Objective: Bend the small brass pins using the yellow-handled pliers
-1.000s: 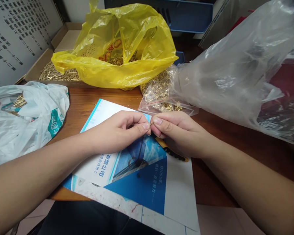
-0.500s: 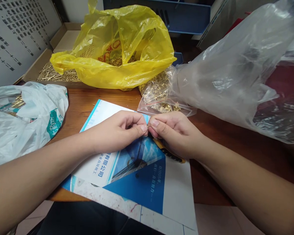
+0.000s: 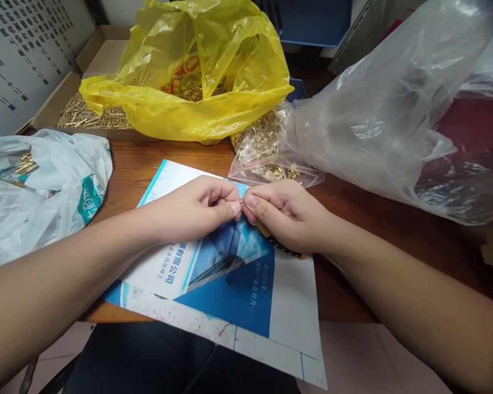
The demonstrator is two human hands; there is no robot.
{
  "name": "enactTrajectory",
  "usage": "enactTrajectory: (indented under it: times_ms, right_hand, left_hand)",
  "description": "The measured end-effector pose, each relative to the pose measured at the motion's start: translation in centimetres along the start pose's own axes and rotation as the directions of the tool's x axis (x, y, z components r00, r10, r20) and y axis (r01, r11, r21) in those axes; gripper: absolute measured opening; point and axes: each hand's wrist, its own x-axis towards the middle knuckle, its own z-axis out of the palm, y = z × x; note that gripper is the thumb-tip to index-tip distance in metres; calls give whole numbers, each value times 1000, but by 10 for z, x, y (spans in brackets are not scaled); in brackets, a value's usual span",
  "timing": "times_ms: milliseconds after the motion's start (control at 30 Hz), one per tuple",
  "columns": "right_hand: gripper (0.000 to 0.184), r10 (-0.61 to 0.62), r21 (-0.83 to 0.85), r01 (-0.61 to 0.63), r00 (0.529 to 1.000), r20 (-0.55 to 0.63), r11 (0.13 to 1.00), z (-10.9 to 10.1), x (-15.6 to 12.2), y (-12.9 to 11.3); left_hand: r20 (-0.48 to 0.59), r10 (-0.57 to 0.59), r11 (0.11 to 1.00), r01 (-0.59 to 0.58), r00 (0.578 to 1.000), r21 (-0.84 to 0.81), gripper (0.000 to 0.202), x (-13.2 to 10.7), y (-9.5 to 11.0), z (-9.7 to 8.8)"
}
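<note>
My left hand (image 3: pixel 217 205) and my right hand (image 3: pixel 281 210) meet fingertip to fingertip above a printed blue-and-white brochure (image 3: pixel 246 306). Between them is a tiny brass-coloured metal pin (image 3: pixel 242 203), pinched by thumb and forefinger on both sides. Most of it is hidden by the fingers, so its exact shape cannot be made out. Under my right hand lies a yellow-and-black utility knife (image 3: pixel 285 249), partly covered. Just beyond my hands a clear zip bag (image 3: pixel 250 174) holds small brass pieces.
A yellow plastic bag (image 3: pixel 181 117) with brass pieces stands at the back, before a cardboard box (image 3: pixel 49 106) of brass pins. To the left is a white plastic bag (image 3: pixel 66 169); a large clear plastic bag (image 3: pixel 353 137) fills the right. The wooden table (image 3: pixel 127 156) ends near my lap.
The view has shifted slightly, so the scene sits a little higher and further left. Both hands keep their pinch at the brass piece.
</note>
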Motion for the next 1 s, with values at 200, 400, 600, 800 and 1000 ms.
enactTrajectory:
  times_ms: [200,400,600,800,1000]
  right_hand:
    - [24,-45,-113,49,998,39,992,-3,2,-1]
    - [28,-46,-63,46,999,-5,997,-4,1,0]
    - [33,-76,-4,76,997,-16,997,-8,-1,4]
    - [37,-24,119,29,999,-37,993,-7,-2,7]
    - [38,-25,114,32,998,-62,993,-2,-2,4]
  left_hand:
    - [-24,-4,998,6,1000,70,20,-2,4,0]
    - [-79,13,996,-5,997,92,19,-3,2,1]
    - [-84,16,997,-10,996,70,18,-2,2,3]
    - [-80,36,999,-36,996,-2,19,-3,0,1]
    - [-317,78,963,-153,945,-220,26,-2,-7,14]
